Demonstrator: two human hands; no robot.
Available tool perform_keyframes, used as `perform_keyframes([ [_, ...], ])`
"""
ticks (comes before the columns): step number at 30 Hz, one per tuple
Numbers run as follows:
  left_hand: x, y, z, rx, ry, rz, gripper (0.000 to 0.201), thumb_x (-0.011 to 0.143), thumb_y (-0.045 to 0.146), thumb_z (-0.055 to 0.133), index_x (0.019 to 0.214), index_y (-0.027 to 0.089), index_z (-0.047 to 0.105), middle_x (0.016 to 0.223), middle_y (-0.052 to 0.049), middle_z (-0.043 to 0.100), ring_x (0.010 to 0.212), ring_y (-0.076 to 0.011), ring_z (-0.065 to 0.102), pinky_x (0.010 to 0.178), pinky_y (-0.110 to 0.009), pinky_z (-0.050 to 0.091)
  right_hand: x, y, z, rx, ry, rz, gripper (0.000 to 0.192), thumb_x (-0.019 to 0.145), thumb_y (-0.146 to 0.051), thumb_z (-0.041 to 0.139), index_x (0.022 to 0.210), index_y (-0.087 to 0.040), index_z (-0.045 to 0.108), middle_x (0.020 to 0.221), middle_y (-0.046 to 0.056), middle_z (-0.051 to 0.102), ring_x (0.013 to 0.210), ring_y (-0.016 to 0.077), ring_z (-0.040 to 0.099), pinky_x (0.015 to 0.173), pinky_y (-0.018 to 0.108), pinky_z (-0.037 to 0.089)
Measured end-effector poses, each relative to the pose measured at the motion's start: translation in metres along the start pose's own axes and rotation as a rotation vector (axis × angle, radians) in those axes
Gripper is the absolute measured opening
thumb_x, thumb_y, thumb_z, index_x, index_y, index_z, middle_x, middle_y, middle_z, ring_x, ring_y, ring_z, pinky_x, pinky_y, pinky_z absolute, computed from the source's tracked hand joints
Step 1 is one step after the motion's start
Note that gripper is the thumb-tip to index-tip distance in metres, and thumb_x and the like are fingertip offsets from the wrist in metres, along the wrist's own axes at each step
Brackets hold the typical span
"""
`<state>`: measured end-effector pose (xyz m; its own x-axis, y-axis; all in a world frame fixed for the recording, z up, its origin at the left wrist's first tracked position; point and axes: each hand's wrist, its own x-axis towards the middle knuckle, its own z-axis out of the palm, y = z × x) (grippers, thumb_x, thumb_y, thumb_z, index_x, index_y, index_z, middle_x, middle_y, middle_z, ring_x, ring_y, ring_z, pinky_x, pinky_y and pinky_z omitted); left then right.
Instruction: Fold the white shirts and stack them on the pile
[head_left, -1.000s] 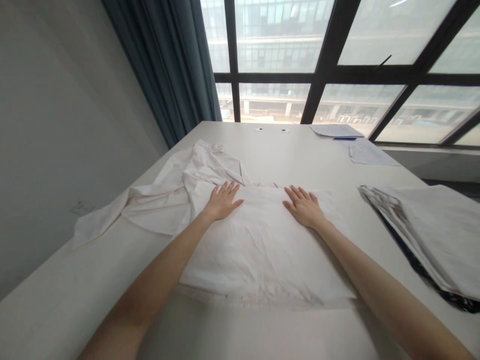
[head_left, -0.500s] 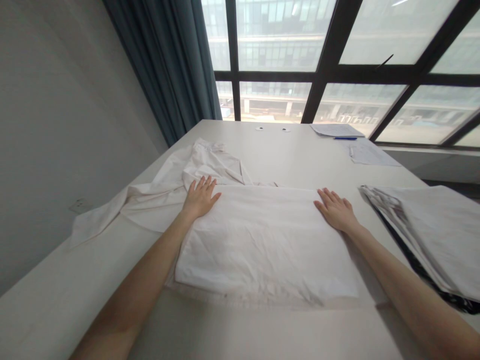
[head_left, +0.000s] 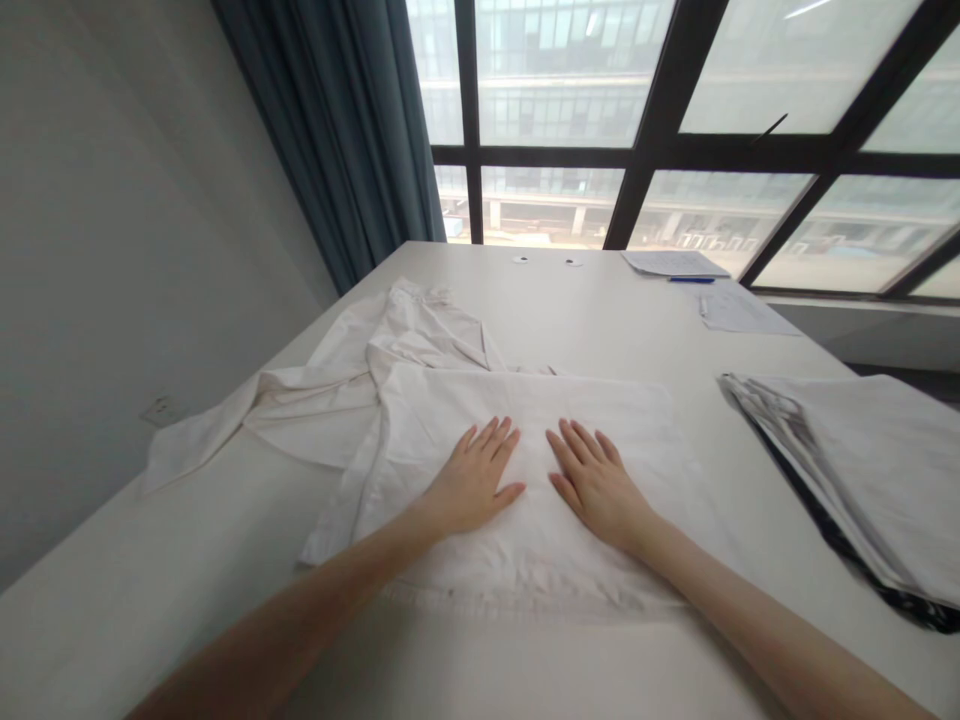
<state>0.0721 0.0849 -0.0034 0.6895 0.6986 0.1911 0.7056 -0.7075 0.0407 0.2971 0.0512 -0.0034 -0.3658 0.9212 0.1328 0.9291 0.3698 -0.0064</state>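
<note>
Cloths stacked at right run out of view; left hand and right hand, spread flat, gripping nothing, hide some white fabric.

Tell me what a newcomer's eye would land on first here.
Probably the left hand and right hand, palms down on white cloth at the middle of the pale table. Past the table's far edge, the bright, dark-framed window stands out, with a dark blue curtain to its left. A folded fabric pile lies at the right.
</note>
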Motion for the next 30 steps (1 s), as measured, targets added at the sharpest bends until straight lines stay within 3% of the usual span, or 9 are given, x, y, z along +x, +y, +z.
perform_keyframes([
  [5,-0.019,-0.019,-0.005,0.042,-0.041,-0.032,0.068,0.094,0.056,0.037,0.15,0.017,0.03,0.157,-0.013,0.025,0.146,-0.0271,0.02,0.116,-0.047,0.021,-0.022,0.022,-0.002,0.001,0.002,0.055,0.055,0.099,-0.045,0.029,0.15,-0.026,0.033,0.157,0.005,0.026,0.145,0.0278,0.022,0.113,0.052,0.024],
  [13,-0.058,-0.047,-0.008,0.104,-0.029,-0.125,0.064,0.097,0.052,0.033,0.151,0.018,0.029,0.157,-0.011,0.026,0.146,-0.0257,0.02,0.117,-0.046,0.022,-0.056,0.049,-0.001,-0.051,0.044,0.12,0.056,0.098,-0.049,0.028,0.149,-0.029,0.034,0.156,0.002,0.03,0.143,0.0242,0.027,0.113,0.048,0.025],
  [17,-0.083,-0.068,-0.01,0.122,0.013,-0.207,0.064,0.098,0.054,0.028,0.15,0.018,0.03,0.156,-0.012,0.029,0.145,-0.0261,0.024,0.115,-0.047,0.025,-0.075,0.06,0.003,-0.05,0.089,0.164,0.055,0.098,-0.048,0.027,0.149,-0.028,0.034,0.155,0.004,0.034,0.143,0.0236,0.029,0.113,0.047,0.026],
  [20,-0.096,-0.082,-0.007,0.109,0.079,-0.287,0.063,0.098,0.054,0.027,0.149,0.017,0.032,0.154,-0.013,0.033,0.144,-0.0272,0.027,0.113,-0.049,0.027,-0.089,0.073,0.006,-0.039,0.158,0.263,0.057,0.097,-0.05,0.028,0.146,-0.022,0.038,0.152,0.011,0.039,0.14,0.0278,0.034,0.108,0.05,0.032],
  [24,-0.1,-0.092,-0.004,-0.016,0.227,-0.385,0.062,0.097,0.052,0.031,0.142,0.009,0.039,0.151,-0.02,0.037,0.139,-0.0297,0.036,0.111,-0.048,0.034,-0.1,0.085,0.001,0.014,0.283,0.501,0.062,0.093,-0.055,0.032,0.135,-0.012,0.049,0.13,0.021,0.057,0.12,0.0355,0.052,0.092,0.051,0.044],
  [27,-0.098,-0.095,-0.007,-0.148,0.33,-0.461,0.055,0.096,0.045,0.035,0.135,0.008,0.046,0.138,-0.02,0.051,0.128,-0.029,0.049,0.107,-0.047,0.04,-0.1,0.087,-0.008,0.124,0.282,0.597,0.059,0.088,-0.055,0.037,0.128,-0.016,0.053,0.102,0.013,0.068,0.093,0.0325,0.062,0.082,0.05,0.045],
  [30,-0.097,-0.097,-0.01,-0.205,0.392,-0.504,0.048,0.094,0.04,0.04,0.129,0.01,0.051,0.125,-0.017,0.06,0.118,-0.0283,0.055,0.104,-0.047,0.043,-0.099,0.083,-0.018,0.371,0.218,0.653,0.06,0.082,-0.054,0.043,0.127,-0.016,0.053,0.079,0.006,0.067,0.067,0.0235,0.062,0.071,0.041,0.046],
])
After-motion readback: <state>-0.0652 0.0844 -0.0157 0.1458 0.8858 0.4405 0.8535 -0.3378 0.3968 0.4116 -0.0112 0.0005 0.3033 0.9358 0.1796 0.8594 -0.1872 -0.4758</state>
